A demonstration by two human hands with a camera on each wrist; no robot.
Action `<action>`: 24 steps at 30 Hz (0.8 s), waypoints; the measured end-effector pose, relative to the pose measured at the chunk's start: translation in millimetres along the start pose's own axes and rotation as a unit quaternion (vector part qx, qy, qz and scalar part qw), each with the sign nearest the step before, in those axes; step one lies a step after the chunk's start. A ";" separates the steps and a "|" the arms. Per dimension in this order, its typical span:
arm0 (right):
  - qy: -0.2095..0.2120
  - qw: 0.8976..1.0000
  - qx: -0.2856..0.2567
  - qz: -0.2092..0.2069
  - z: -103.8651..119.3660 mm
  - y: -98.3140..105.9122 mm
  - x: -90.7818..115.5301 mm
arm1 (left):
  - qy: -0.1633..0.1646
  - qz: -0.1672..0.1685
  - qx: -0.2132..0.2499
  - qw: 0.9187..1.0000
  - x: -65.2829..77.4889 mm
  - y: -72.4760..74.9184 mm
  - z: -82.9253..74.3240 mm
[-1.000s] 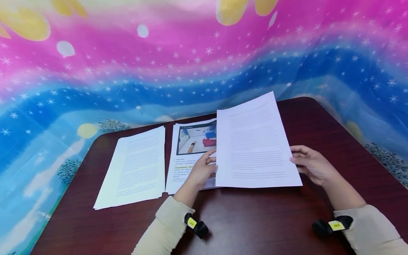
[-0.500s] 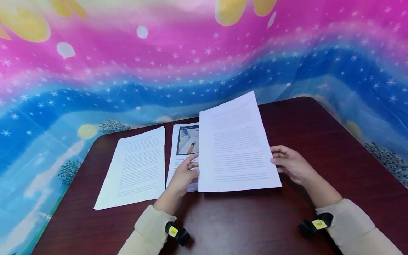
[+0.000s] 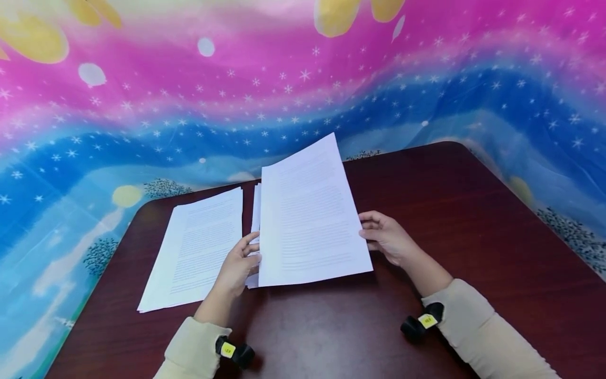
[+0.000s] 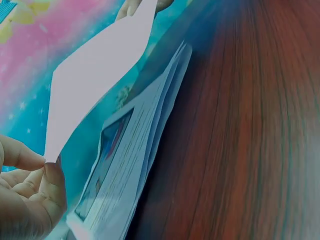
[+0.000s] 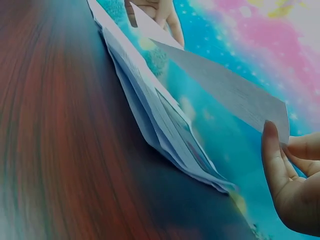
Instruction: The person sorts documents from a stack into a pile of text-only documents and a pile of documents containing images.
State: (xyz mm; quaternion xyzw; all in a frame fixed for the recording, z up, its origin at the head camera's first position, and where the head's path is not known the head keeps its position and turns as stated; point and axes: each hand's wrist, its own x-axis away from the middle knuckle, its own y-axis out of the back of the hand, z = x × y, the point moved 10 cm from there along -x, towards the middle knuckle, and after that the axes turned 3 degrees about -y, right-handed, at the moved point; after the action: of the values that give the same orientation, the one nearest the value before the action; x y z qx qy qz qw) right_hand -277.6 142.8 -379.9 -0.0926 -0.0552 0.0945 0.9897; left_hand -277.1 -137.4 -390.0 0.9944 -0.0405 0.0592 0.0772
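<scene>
My left hand (image 3: pixel 236 268) pinches the left edge of a white printed sheet of paper (image 3: pixel 307 221) between thumb and fingers. On its right edge, my right hand (image 3: pixel 385 239) pinches it the same way. The sheet is raised and bowed, as both wrist views show. Below it lies a stack of papers (image 4: pixel 135 150) with a picture on its top page; the head view shows only a thin strip of that stack, the rest being covered by the sheet. Further left rests another stack of printed papers (image 3: pixel 203 252), apart from my hands.
The papers lie on a dark reddish-brown wooden table (image 3: pixel 454 221). A colourful cloth backdrop (image 3: pixel 284 79) hangs behind it and along its sides. Each sleeve carries a black wrist strap (image 3: pixel 426 321) with a yellow label.
Both hands have moved left with the sheet, from right of the middle stack to over it. The picture on that stack is now hidden in the head view. The left stack stays put.
</scene>
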 end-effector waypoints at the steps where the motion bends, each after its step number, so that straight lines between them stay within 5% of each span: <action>1: -0.001 1.000 -0.001 0.001 -1.6 -3.8 -2.4 | 0.004 -0.005 -0.005 1.000 0.9 4.2 1.0; 15: -0.050 0.998 -0.021 0.008 -33.3 -50.8 -31.1 | 0.018 -0.061 -0.027 0.998 9.0 55.3 21.2; 24: -0.085 0.996 -0.022 -0.011 -48.2 -75.0 -53.4 | 0.003 -0.067 0.012 0.998 12.3 90.7 28.0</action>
State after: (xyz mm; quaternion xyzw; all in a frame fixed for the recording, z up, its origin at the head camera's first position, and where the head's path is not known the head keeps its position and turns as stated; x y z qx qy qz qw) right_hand -310.3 51.6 -417.4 -0.1053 -0.1426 0.0903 0.9800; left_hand -269.9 -232.0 -402.5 0.9956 0.0270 0.0572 0.0692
